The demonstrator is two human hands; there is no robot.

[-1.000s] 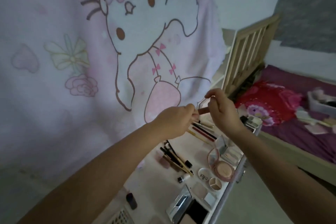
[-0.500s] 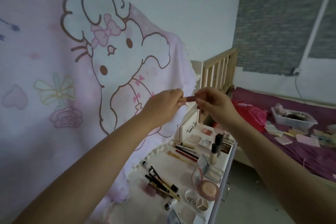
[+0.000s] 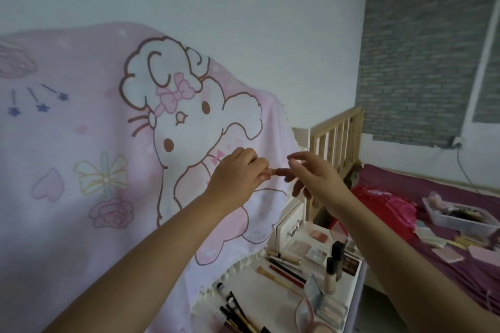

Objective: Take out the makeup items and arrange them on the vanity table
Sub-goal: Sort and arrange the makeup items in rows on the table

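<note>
- Left hand (image 3: pixel 238 178) curled, pinching small brown lipstick-like tube (image 3: pixel 280 171) at one end, held up in the air well above the vanity table (image 3: pixel 354 286)
- Right hand (image 3: pixel 313 178) loose, fingers (image 3: pixel 296 161) spread just past the tube's free end; contact unclear
- Risk: one-end pinch is weak, tube could slip during handover
- Falling, it would likely hit the brushes (image 3: pixel 238 313) and bottles (image 3: pixel 334 265) below the fingers, scattering them

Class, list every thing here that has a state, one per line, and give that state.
Lipstick: held up, gripped at one end by the left hand.
Left hand: curled round the lipstick.
Right hand: open beside the lipstick.
Foundation bottle: upright, capped.
Black tube: upright.
Drawer box: shut.
</note>
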